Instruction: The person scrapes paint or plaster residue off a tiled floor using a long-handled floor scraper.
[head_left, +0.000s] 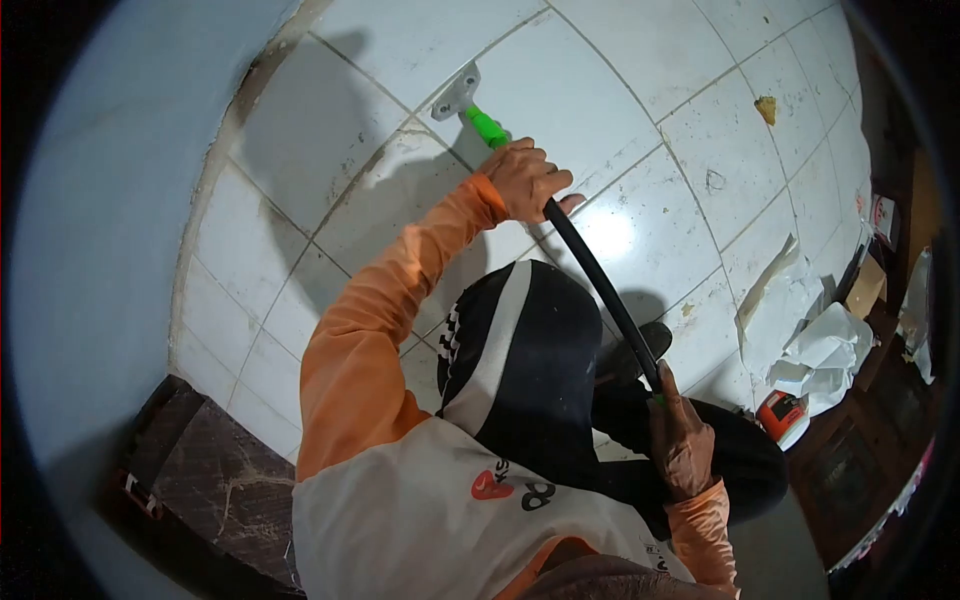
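A long-handled scraper (605, 275) with a black pole, a green neck and a pale grey head lies slantwise across the view. Its head (456, 95) is at the white tiled floor, close to a grout line. My left hand (525, 180) is closed round the pole just behind the green neck, the thumb sticking out to the side. Farther back, by my bent knee, my right hand (684, 445) grips the rear end of the pole, covering most of that end. Both arms wear orange sleeves.
A pale blue wall (110, 190) borders the floor on the left. Crumpled white sheets (825, 345) and an orange-and-white container (782, 415) lie at right, beside dark wooden furniture (875, 470). A brown scrap (766, 110) rests on the tiles. A dark marbled surface (225, 490) is at lower left.
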